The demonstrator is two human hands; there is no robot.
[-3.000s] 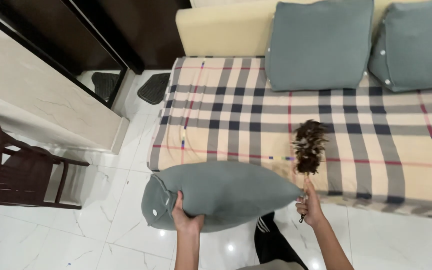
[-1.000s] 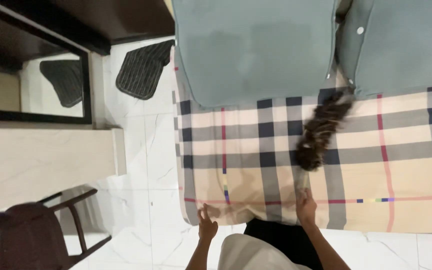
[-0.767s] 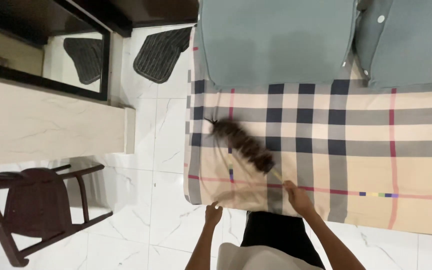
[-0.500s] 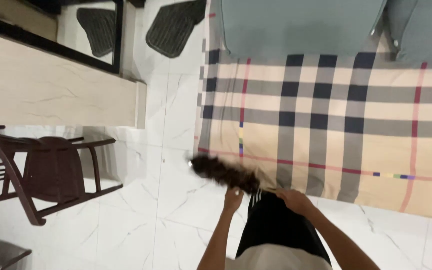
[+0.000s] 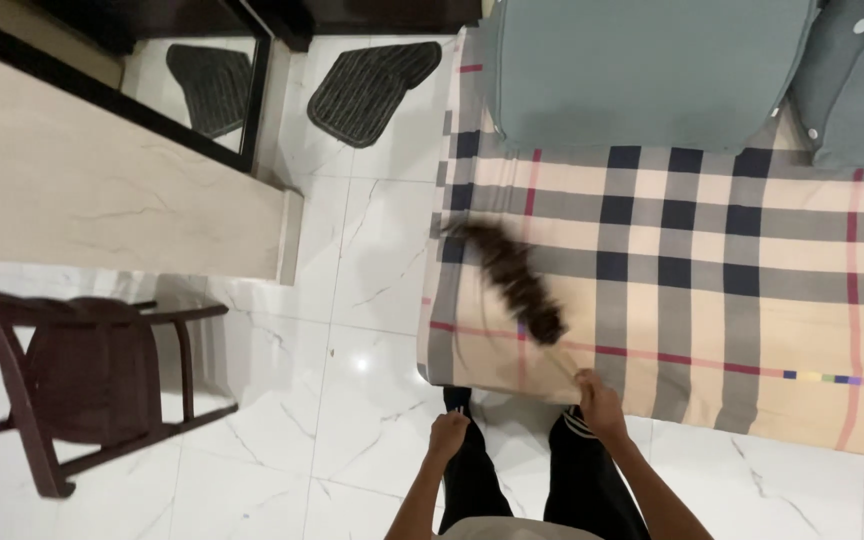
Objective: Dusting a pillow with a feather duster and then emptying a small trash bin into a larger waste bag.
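My right hand (image 5: 599, 401) grips the thin handle of a dark brown feather duster (image 5: 508, 276). Its feathered head lies blurred over the near left corner of a plaid-covered mattress (image 5: 712, 300). My left hand (image 5: 448, 436) hangs in front of my legs with its fingers curled and nothing in it. Two grey-green cushions (image 5: 642, 70) rest at the far side of the mattress.
A dark wooden chair (image 5: 62, 370) stands on the white marble floor at the left. A pale stone counter (image 5: 92, 190) runs along the upper left, with a mirror beside it. A dark ribbed mat (image 5: 367, 85) lies on the floor beyond.
The cushion I held three seconds ago now rests at the far side of the mattress. Over the last second the duster has swept left off the mattress edge and back onto its corner.
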